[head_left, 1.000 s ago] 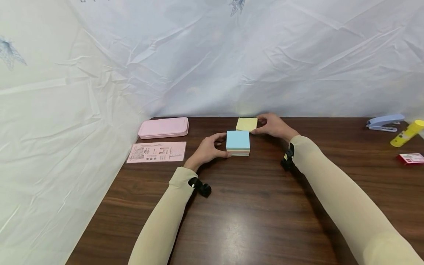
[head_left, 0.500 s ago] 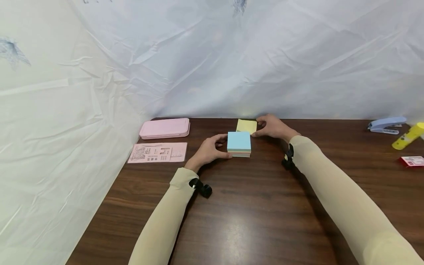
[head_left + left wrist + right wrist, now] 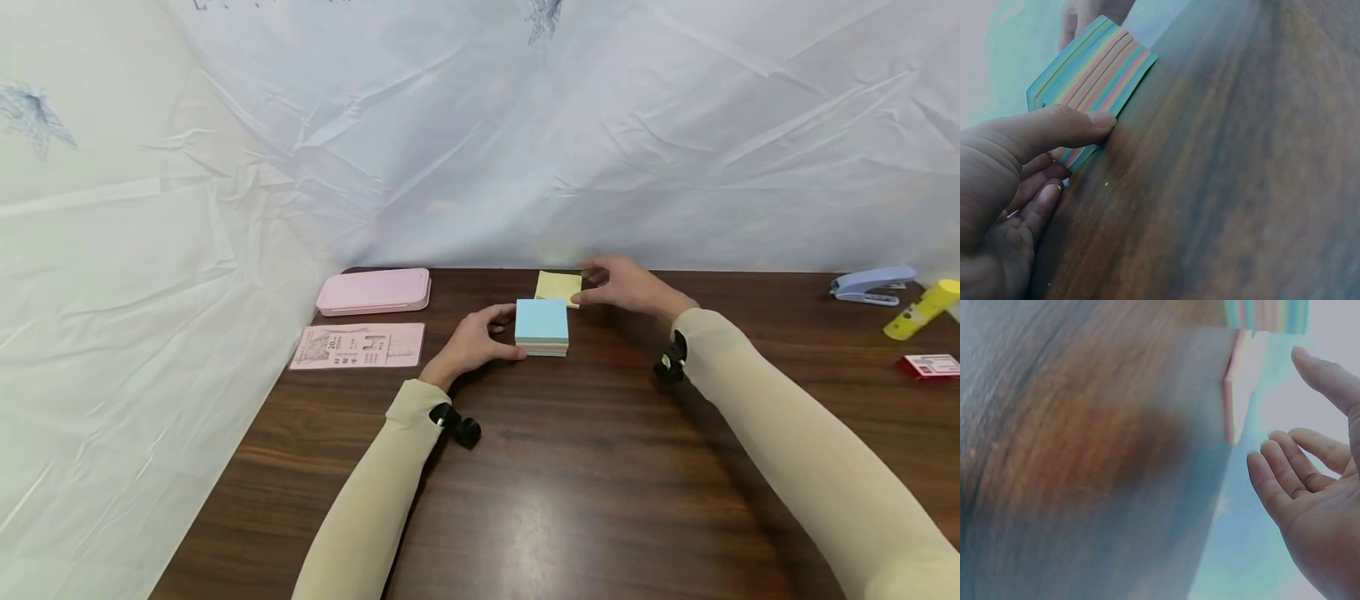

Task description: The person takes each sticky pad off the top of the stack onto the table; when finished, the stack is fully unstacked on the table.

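A thick stack of sticky notes [image 3: 542, 321], blue on top with striped coloured edges, sits on the dark wooden table. My left hand [image 3: 472, 343] grips its left side; in the left wrist view the thumb [image 3: 1079, 128] lies across the striped edge of the stack [image 3: 1094, 69], other fingers partly hidden. Just behind it lies a thinner yellow sticky-note pad [image 3: 558, 285], its front partly covered by the stack. My right hand [image 3: 628, 289] is beside the pad's right edge. In the right wrist view its fingers [image 3: 1285, 469] are spread apart from the pad [image 3: 1241, 390], holding nothing.
A pink case [image 3: 373, 290] and a pink printed flat packet [image 3: 357, 346] lie at the left. On the far right are a blue stapler [image 3: 870, 283], a yellow tube [image 3: 921, 310] and a small red-and-white box [image 3: 932, 364]. White sheeting [image 3: 480, 150] hangs behind the table.
My right hand has let go of the yellow pad and drawn slightly to the right. My left hand stays on the stack of sticky notes.
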`<state>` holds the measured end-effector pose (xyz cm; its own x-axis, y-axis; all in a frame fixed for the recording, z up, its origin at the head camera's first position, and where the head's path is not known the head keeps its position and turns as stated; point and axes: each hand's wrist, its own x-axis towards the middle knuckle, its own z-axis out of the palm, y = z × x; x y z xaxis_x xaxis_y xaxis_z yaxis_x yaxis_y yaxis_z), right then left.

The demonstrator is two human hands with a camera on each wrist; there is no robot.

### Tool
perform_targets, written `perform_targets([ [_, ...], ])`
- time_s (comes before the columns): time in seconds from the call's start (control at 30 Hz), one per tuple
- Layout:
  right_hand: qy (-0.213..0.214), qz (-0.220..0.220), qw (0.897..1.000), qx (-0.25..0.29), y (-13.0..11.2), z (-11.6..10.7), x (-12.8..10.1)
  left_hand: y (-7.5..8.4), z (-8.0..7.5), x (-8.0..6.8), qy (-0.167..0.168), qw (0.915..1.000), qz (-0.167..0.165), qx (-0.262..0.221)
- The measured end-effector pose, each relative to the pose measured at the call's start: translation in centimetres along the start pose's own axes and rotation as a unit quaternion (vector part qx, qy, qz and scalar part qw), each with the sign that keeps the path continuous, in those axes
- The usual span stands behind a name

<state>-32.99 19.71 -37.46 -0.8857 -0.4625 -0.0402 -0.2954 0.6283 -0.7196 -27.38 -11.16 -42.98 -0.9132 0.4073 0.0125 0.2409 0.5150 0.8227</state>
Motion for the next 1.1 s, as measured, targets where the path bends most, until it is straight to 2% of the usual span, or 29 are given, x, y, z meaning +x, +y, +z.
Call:
perform_targets([
  [0.23, -0.004, -0.038, 0.999, -0.004, -1.9, 0.0, -1.7, 0.0, 0.0, 0.2, 0.0, 1.0, 0.0, 0.001],
  [0.43, -0.031, -0.033, 0.999, -0.001, -2.8, 0.6, -2.7, -0.1, -0.1, 0.2, 0.003, 1.0, 0.004, -0.001],
  [0.67, -0.046, -0.039, 0.997, -0.038, -2.9, 1.3, -3.0, 0.0, -0.1, 0.2, 0.004, 1.0, 0.006, -0.002],
  [1.1, -0.062, -0.063, 0.994, -0.066, -2.6, 2.4, -3.0, 0.0, -0.1, 0.2, 0.004, 1.0, 0.005, 0.002],
])
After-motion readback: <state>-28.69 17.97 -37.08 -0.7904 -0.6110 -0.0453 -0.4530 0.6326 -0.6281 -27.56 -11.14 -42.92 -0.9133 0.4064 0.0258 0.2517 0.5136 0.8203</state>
